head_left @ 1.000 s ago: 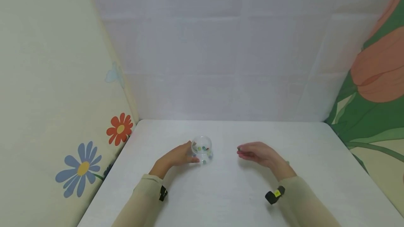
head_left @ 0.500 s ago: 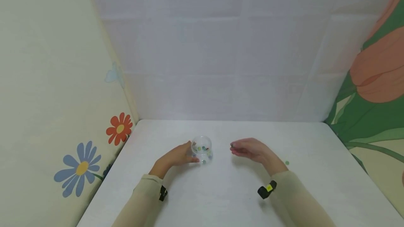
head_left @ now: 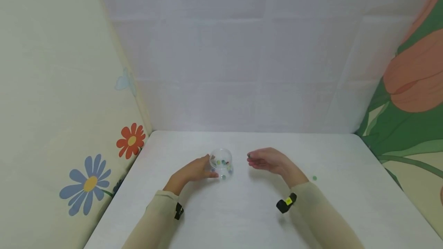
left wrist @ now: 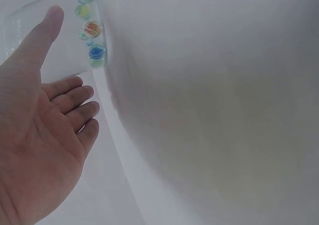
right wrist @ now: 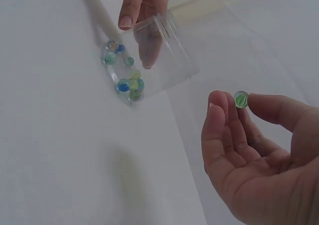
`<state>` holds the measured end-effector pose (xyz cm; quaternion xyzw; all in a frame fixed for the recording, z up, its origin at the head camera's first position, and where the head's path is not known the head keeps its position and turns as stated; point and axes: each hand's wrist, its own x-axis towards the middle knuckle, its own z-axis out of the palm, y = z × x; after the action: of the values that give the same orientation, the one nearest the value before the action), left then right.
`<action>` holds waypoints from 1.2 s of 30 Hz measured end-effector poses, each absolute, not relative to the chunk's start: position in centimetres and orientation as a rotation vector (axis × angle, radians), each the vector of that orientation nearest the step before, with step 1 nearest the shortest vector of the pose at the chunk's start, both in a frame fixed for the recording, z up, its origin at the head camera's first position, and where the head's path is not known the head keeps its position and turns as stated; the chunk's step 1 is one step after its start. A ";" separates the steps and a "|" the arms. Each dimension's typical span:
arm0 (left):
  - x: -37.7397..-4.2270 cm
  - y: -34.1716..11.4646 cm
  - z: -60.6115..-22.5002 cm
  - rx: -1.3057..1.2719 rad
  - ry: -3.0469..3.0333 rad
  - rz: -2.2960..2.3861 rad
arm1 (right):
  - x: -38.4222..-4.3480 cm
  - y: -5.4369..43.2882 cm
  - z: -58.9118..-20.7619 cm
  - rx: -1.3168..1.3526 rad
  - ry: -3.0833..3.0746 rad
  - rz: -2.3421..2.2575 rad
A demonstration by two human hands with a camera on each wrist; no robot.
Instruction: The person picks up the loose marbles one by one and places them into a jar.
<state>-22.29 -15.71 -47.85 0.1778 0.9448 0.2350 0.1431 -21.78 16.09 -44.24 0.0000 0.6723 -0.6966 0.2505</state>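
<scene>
A clear plastic jar (head_left: pixel 220 157) stands upright on the white table with several coloured marbles at its bottom. My left hand (head_left: pixel 197 170) holds the jar from its left side, thumb in front and fingers reaching behind it. In the right wrist view, the marbles (right wrist: pixel 133 84) show blue, green and yellow swirls. My right hand (head_left: pixel 271 160) is raised to the right of the jar, apart from it. Between thumb and fingertips it pinches a green-swirled marble (right wrist: pixel 241 100), at about the height of the jar's rim.
A loose green marble (head_left: pixel 314 178) lies on the white table (head_left: pixel 242 218), to the right of my right wrist. White cloth (head_left: pixel 242 68) hangs behind the table, with flower-printed cloth (head_left: pixel 90 183) on the left and more on the right.
My right hand has moved left and slightly up toward the jar with its marble. The loose green marble by the wrist has come into sight. My left hand and the jar have stayed still.
</scene>
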 end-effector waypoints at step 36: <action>-22.2 -15.6 -47.4 0.521 2.713 0.733 | -23.3 10.9 -42.7 -0.018 1.822 -1.873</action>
<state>-22.16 -15.55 -47.41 0.1805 0.9397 0.2539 0.1413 -23.29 10.91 -42.65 -0.0067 0.6731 -0.6919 0.2611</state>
